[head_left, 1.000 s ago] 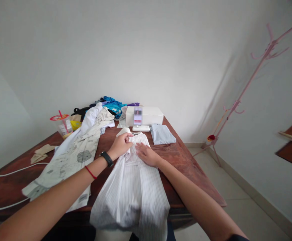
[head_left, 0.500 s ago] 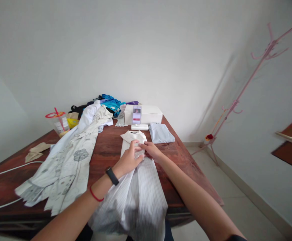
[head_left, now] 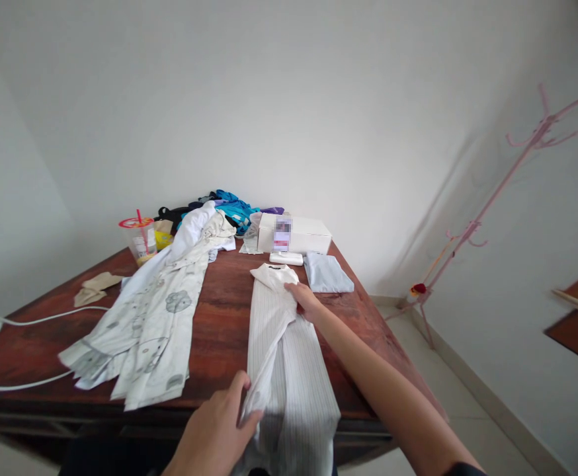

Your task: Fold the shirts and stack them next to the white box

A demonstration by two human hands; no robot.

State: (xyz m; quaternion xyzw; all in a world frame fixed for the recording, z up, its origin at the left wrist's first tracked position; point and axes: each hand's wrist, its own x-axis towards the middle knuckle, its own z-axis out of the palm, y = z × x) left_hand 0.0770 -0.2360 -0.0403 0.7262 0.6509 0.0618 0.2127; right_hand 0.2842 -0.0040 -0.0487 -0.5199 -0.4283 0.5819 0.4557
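A white striped shirt [head_left: 289, 357] lies lengthwise in front of me, collar away from me, its lower part hanging over the table's near edge. One side is folded inward over its front. My left hand [head_left: 222, 423] is low at the shirt's left edge, fingers and thumb closed on the fabric. Up near the collar [head_left: 269, 272], my right hand [head_left: 305, 299] pinches the shirt's right edge; some of its fingertips are hidden. Beyond that hand rests a folded light grey garment [head_left: 327, 272].
Left on the wooden table [head_left: 219, 330] lie patterned white clothes [head_left: 170, 330], a plastic cup [head_left: 141, 239], brown paper [head_left: 95, 287] and a white cable [head_left: 41, 387]. Behind are a white box [head_left: 309, 235] and heaped clothes [head_left: 234, 206]. A pink coat rack [head_left: 492, 198] stands right.
My left hand has moved from the shirt's upper part down toward me, to its lower left edge. The right hand stays near the collar. The view has shifted slightly.
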